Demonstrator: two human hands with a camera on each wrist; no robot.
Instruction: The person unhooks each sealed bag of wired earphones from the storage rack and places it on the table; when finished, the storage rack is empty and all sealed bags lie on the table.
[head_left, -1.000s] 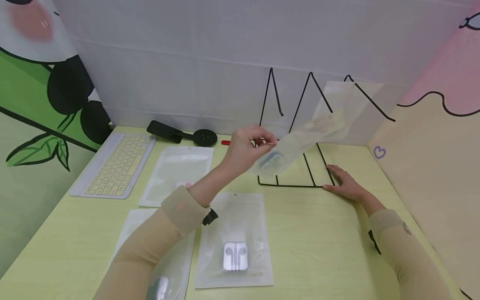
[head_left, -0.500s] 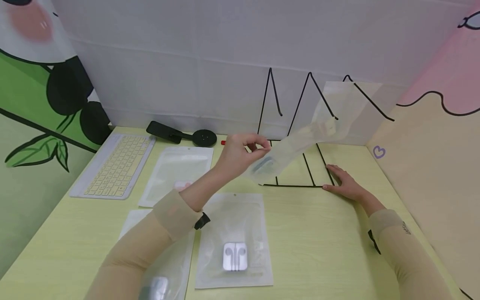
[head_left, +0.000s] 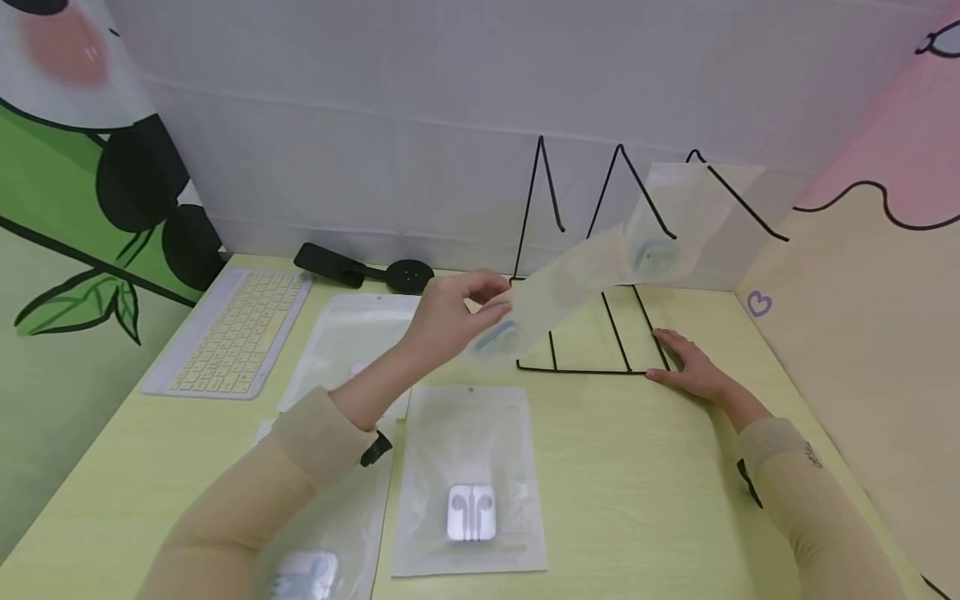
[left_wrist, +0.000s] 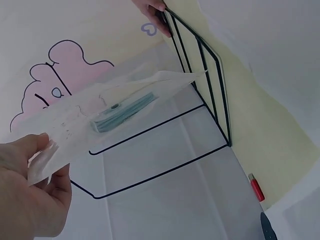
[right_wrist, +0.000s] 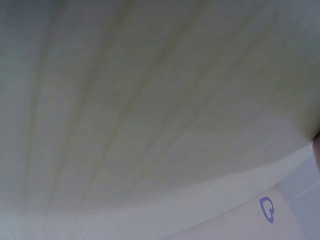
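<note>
In the head view my left hand point(head_left: 457, 312) pinches one end of a frosted plastic bag point(head_left: 562, 292) and holds it aslant in front of a black wire rack point(head_left: 588, 372). Through the plastic shows a blue-green bundle point(left_wrist: 125, 112), in the left wrist view. A second bag point(head_left: 708, 200) with a blue-green item inside hangs at the rack's right side. The held bag's far end overlaps it in the head view. My right hand point(head_left: 693, 367) rests on the right front corner of the rack's base, fingers on the side wire and thumb at the front wire.
Flat bags lie on the table, one with a white earphone case point(head_left: 471, 512), another with a white box point(head_left: 303, 575). A white keyboard point(head_left: 228, 333) is at the left. Behind stands a black folding holder point(head_left: 367, 268). A red object point(left_wrist: 256, 187) lies beside the rack.
My left hand has moved left and slightly down, drawing the bag along. The middle prong's tip and the hanging bag's blue-green item show more clearly. My right hand stays put.
</note>
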